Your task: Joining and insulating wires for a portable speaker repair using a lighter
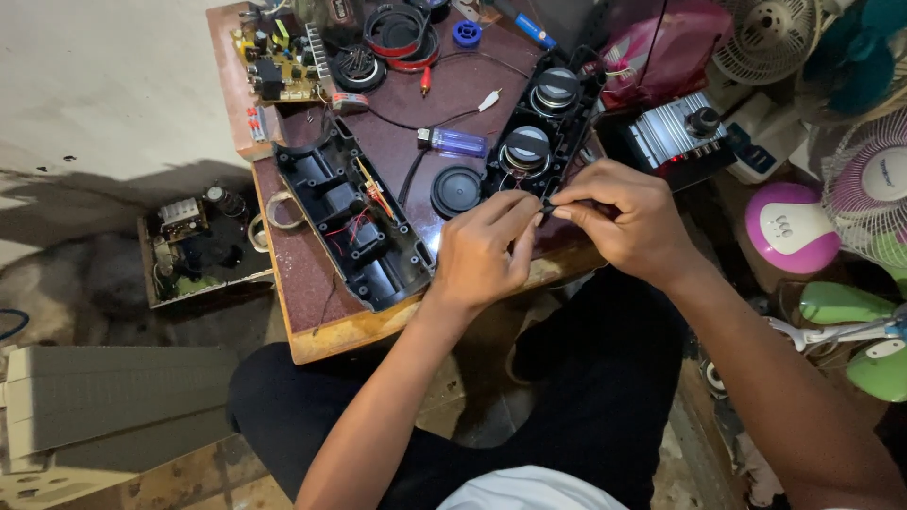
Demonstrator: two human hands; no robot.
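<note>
Black and thin, a wire end (547,202) sits pinched between both hands just right of the frame's centre, above the near edge of a low wooden table (312,283). The left hand (482,250) grips it with thumb and forefinger, fingers curled in; the right hand (619,217) meets it from the other side, fingertips closed on the same small piece, apparently so the two can steady or twist it close to the eyes. The wire seems to lead up to a black speaker panel (543,127) with two round drivers, lying face down just above the hands, within reach. To its left, a round black cap (456,192) and a purple lighter (453,143) lie on the tabletop. Left of centre, an open black casing (350,222) with red leads rests at a slant, insides up. A circuit board (279,61) occupies the table's upper-left corner. At upper right stands a silver amplifier (675,137), with fans (864,179) crowded along the right edge. The person sits with dark-trousered knees flanking the table.
</note>
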